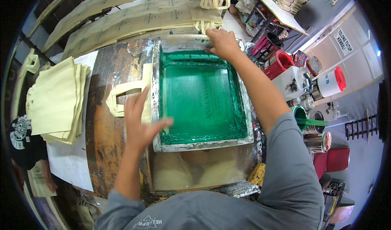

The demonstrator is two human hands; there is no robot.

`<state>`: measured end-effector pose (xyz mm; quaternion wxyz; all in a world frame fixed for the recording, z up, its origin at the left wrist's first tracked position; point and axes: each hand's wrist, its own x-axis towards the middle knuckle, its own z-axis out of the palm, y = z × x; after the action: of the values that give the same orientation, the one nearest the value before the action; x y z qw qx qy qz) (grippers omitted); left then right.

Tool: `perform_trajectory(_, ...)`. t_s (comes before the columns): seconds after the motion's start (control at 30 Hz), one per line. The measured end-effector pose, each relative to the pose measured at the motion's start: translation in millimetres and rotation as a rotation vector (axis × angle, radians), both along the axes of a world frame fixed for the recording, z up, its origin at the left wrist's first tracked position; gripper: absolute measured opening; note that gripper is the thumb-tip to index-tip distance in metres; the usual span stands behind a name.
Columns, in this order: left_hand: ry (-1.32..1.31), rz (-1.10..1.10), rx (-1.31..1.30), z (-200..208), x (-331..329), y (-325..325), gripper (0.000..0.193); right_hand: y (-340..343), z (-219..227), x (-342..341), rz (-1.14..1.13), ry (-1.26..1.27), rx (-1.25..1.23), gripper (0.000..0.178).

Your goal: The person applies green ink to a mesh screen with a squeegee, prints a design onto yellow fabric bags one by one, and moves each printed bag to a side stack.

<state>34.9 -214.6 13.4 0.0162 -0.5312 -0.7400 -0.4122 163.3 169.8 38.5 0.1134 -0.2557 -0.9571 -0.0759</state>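
A screen-printing frame (156, 107) lies on the worktable in front of me, its mesh (191, 91) covered in wet green ink with faint lettering showing through. At its far edge, my right hand (222, 44) is closed over the rim near the right corner, fingers on top and thumb inside. My left hand (140, 122), slightly blurred, hovers by the frame's left side with fingers spread and nothing in them. Beside it, a pale yellow cloth bag (147, 73) lies partly under the frame, its handle loop (116, 101) sticking out to the left.
A stack of pale yellow bags (57, 99) sits at the table's left. Racks of printed bags (134, 22) stretch behind. Ink tubs, including a red one (279, 63) and a green one (299, 114), stand at right. A person in black (24, 144) is at far left.
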Motion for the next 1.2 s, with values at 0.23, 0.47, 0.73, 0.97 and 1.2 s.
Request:
perform_trajectory(0.23,0.516,0.017,-0.08,-15,-70,220,0.074,-13,-43,3,0.031,0.058,0.044,0.055)
perform_trajectory(0.47,0.647,0.001,0.046,-42,-32,169,0.063,-80,-28,56,0.078,0.01,-0.016,0.05)
perform_trajectory(0.73,0.549,-0.081,-0.059,-30,56,32,0.058,-209,-18,140,0.045,-0.104,-0.114,0.049)
perform_trajectory(0.97,0.311,-0.13,0.067,-15,69,7,0.07,-231,-4,154,0.043,-0.061,-0.178,0.049)
perform_trajectory(1.2,0.125,0.172,-0.339,-63,55,-102,0.086,-274,-5,176,0.072,0.199,-0.068,0.041)
